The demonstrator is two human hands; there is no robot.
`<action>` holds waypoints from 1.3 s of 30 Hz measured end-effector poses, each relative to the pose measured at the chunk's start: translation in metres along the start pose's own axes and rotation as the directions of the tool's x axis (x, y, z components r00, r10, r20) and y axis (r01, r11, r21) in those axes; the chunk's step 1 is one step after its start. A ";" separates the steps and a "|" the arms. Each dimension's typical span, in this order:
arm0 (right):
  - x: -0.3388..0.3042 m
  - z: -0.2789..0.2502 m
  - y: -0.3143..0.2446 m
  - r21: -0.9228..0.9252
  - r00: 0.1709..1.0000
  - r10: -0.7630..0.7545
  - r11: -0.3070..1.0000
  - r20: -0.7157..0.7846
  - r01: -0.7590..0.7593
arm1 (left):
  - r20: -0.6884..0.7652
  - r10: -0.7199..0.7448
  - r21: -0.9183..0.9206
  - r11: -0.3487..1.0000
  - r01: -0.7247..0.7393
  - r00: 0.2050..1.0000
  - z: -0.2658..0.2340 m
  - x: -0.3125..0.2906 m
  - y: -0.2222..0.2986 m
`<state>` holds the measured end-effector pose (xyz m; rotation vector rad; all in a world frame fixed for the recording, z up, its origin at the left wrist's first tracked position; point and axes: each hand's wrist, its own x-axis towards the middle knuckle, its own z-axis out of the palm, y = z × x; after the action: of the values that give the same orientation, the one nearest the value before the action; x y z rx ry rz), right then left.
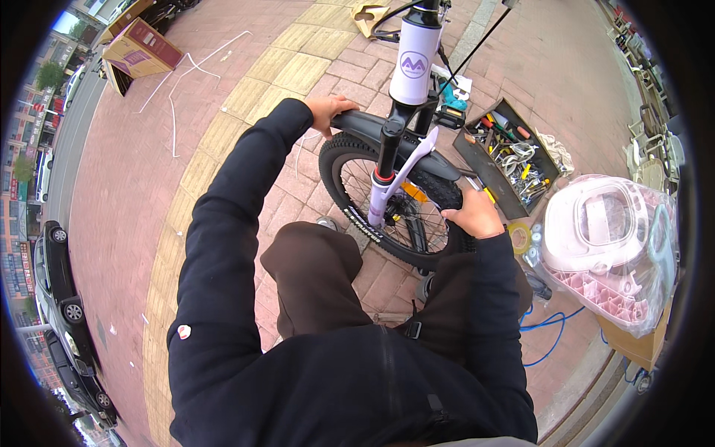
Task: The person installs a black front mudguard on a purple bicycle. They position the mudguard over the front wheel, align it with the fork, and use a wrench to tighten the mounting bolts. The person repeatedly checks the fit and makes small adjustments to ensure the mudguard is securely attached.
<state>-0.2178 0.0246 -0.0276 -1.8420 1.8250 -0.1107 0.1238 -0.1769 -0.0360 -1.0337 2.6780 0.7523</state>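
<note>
A bicycle's front wheel [348, 175] with a knobby black tyre stands between my knees. Above it are a lilac head tube [414, 63] and a fork with a lilac lower leg [378, 200]. A black mudguard [365, 125] arches over the tyre. My left hand [328, 113] is closed round the mudguard's left end, fingers on top and thumb beneath. Just past the mudguard's right end, my right hand [478, 214] grips the tyre, its thumb on the near side; its other fingers are mostly hidden.
To the right lies an open toolbox [514, 156] full of tools. Beside it are a yellow tape roll [519, 237] and a plastic-wrapped pale pink part [596, 223] on a carton. A blue hose [551, 324] crosses the paving. A cardboard box [141, 48] stands far left.
</note>
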 end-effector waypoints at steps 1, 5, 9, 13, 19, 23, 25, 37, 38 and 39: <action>0.002 -0.004 0.000 -0.009 0.999 0.008 1.000 0.033 -0.008 | 0.028 0.008 -0.014 1.000 -0.007 1.000 -0.002 0.002 -0.004; 0.007 -0.017 -0.006 -0.009 0.992 -0.052 0.999 0.119 0.053 | 0.081 0.000 0.132 0.991 -0.010 0.997 0.001 0.014 -0.012; 0.006 -0.023 -0.012 -0.051 0.987 -0.063 0.996 0.147 0.071 | 0.122 -0.009 0.099 0.995 -0.003 0.992 0.004 0.023 -0.015; 0.002 -0.021 -0.013 -0.049 0.992 -0.086 0.995 0.090 0.091 | 0.245 -0.103 -0.114 0.984 0.134 0.964 -0.007 0.020 -0.017; 0.000 -0.015 -0.009 0.014 0.995 -0.076 0.997 0.071 0.075 | 0.052 -0.281 -0.207 0.936 0.285 0.958 -0.023 -0.013 -0.030; -0.003 -0.012 -0.003 0.019 0.992 -0.104 0.995 0.066 0.103 | 0.050 -0.292 0.019 0.956 0.291 0.955 -0.016 -0.034 -0.036; -0.004 -0.010 -0.001 0.015 0.992 -0.119 0.993 0.046 0.119 | 0.065 -0.288 0.011 0.958 0.287 0.956 -0.012 -0.035 -0.033; -0.004 -0.008 0.002 0.069 0.993 -0.119 0.991 0.026 0.117 | 0.197 0.102 -0.007 0.995 -0.103 0.975 -0.015 0.026 0.019; -0.003 -0.008 0.002 0.055 0.992 -0.123 0.991 0.022 0.122 | 0.143 0.186 0.020 0.981 -0.191 0.972 -0.013 0.028 0.023; -0.003 -0.009 0.001 0.041 0.991 -0.133 0.990 0.012 0.132 | 0.079 0.299 0.047 0.952 -0.303 0.951 -0.010 0.031 0.027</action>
<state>-0.2226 0.0252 -0.0194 -1.9297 1.6774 -0.1804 0.0826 -0.1832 -0.0267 -0.5768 2.8108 0.7392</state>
